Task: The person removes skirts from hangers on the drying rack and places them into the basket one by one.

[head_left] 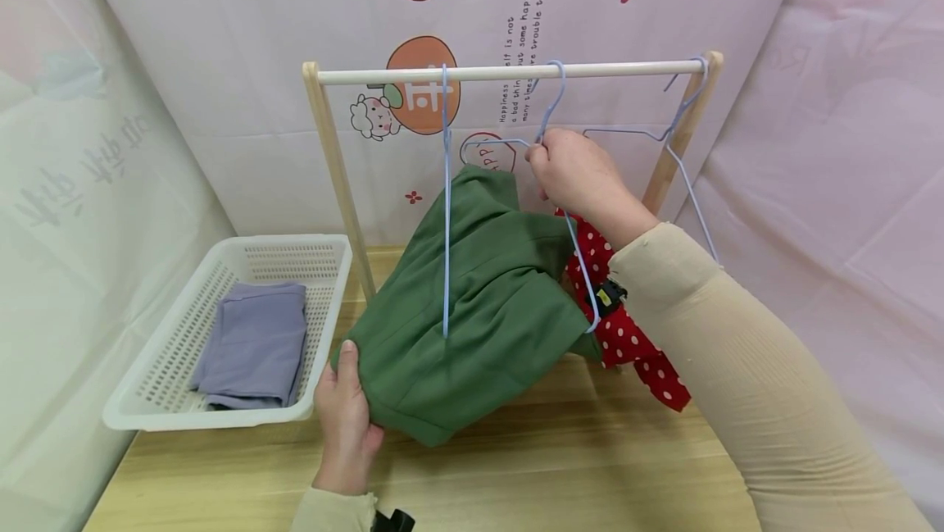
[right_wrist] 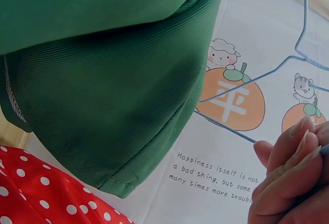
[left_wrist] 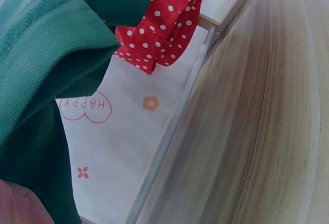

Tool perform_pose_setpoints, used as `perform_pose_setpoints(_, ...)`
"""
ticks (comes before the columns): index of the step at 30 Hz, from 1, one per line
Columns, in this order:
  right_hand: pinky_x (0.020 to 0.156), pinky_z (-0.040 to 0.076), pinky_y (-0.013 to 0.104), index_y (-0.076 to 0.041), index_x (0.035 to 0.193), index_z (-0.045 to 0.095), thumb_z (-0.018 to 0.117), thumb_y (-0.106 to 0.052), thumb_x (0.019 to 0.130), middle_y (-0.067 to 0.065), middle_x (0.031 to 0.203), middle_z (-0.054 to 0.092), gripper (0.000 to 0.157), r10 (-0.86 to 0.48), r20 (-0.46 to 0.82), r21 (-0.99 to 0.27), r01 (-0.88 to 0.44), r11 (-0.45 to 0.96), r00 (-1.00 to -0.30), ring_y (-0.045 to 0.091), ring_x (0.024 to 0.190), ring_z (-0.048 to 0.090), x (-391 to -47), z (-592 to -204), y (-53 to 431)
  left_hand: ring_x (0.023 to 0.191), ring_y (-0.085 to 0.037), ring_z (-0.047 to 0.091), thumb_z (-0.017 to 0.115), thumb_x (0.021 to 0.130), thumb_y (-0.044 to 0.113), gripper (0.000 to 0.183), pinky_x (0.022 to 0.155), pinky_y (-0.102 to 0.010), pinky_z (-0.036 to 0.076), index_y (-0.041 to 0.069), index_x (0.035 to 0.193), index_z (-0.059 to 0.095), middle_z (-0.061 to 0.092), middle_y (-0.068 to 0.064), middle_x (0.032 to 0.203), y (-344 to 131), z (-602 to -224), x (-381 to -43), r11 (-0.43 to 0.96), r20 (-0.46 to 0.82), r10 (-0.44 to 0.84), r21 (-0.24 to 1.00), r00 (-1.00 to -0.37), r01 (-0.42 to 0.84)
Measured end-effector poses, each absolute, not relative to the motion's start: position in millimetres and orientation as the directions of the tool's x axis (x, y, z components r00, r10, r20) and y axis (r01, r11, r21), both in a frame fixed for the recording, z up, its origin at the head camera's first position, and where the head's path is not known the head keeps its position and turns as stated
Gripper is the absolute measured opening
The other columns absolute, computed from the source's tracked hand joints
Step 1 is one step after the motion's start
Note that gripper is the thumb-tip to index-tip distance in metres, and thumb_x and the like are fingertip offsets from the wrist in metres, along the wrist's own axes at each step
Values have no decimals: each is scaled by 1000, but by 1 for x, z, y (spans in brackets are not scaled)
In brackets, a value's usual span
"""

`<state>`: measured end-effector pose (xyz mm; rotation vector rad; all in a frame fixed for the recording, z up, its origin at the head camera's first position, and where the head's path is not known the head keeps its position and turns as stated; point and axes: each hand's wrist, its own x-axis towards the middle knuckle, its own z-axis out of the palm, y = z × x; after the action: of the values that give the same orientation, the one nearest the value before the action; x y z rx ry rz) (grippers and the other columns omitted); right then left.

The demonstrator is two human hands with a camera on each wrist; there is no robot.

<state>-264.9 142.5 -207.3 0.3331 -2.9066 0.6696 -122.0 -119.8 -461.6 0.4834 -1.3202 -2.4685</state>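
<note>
A green cloth garment (head_left: 472, 302) hangs spread out below the rack's bar, its exact kind unclear. My left hand (head_left: 345, 417) holds its lower left edge, thumb on top; a bit of that hand (left_wrist: 20, 206) shows in the left wrist view. With curled fingers my right hand (head_left: 578, 175) grips a blue wire hanger (head_left: 553, 102) just below its hook, which is over the bar. The cloth covers much of this hanger's lower part; its right corner sticks out. In the right wrist view the garment (right_wrist: 113, 100) hangs beside the fingers (right_wrist: 288, 178).
A second blue hanger (head_left: 447, 229) hangs edge-on in front of the garment, a third (head_left: 689, 179) at the right post. Behind the right forearm hangs red polka-dot cloth (head_left: 627, 335). Left of the rack (head_left: 376, 76), a white basket (head_left: 118, 417) holds folded grey-blue cloth (head_left: 258, 343).
</note>
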Motion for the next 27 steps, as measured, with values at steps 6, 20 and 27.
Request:
perform_pose_setpoints(6, 69, 47, 40, -5, 110, 62, 34, -30, 111, 9, 80, 71, 38, -181, 181, -413, -241, 878, -967, 27, 75, 61, -265, -207, 142, 107, -12, 71, 55, 107, 45, 50, 95, -29, 59, 6, 137, 58, 68, -3, 122, -120, -462, -122, -535, -156, -417, 838, -895, 104)
perform_pose_setpoints(20, 68, 48, 39, -5, 109, 62, 33, -30, 111, 8, 80, 70, 38, -183, 178, -420, -243, 874, -967, 25, 70, 62, -265, -207, 143, 104, -12, 73, 57, 107, 43, 48, 92, -30, 61, 4, 135, 59, 71, -2, 118, -123, -460, -120, -535, -150, -442, 836, -885, 125)
perform_pose_setpoints(27, 68, 49, 39, -5, 108, 61, 34, -31, 111, 8, 80, 70, 37, -179, 174, -425, -238, 873, -968, 25, 68, 62, -265, -207, 143, 97, -12, 75, 58, 107, 39, 41, 87, -30, 62, 4, 127, 63, 73, -2, 111, -125, -458, -119, -540, -152, -468, 829, -871, 146)
